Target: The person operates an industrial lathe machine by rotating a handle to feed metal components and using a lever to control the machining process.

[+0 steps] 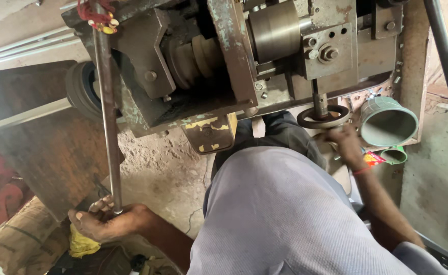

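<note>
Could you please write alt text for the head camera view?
A person's left hand grips a long steel lever rod while the right hand rests on a small dark round handwheel of a worn grey metal machine.

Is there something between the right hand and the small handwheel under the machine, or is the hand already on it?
Nothing visible stands between them. The right hand already rests on the rim of the dark handwheel. The left hand grips the long metal rod's lower end.

A rough, cracked concrete floor (pixel 163 173) lies below the worn machine frame (pixel 234 61). Left of the frame stands a dark wooden board (pixel 46 137); burlap sacking (pixel 20 244) sits below that.
</note>
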